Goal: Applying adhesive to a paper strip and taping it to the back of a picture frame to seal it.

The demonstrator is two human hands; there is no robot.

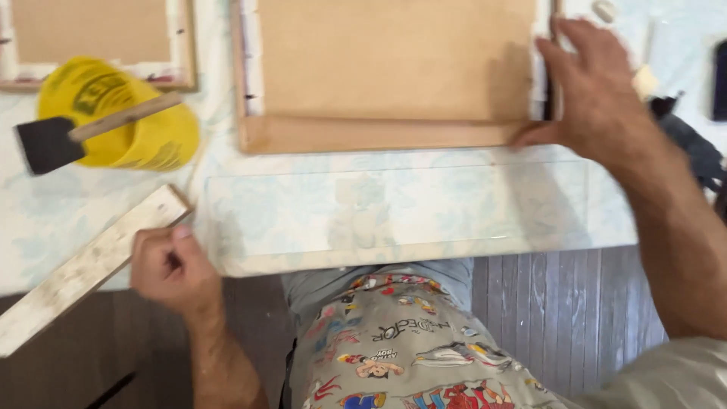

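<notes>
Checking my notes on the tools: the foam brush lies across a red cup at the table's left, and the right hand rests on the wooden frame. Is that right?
Not quite: the cup is yellow, not red, as the head view shows. The rest holds: the foam brush lies across it at the left, and the right hand rests on the wooden frame.

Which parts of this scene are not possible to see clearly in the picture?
- Head view: the top of the wooden frame with brown backing board is cut off by the upper edge.
- Head view: the right hand covers the frame's right corner.
- Head view: the left hand is curled; whether it grips the clear plastic sheet is hidden.
- Head view: the dark objects at the right are blurred and cut off.
</notes>
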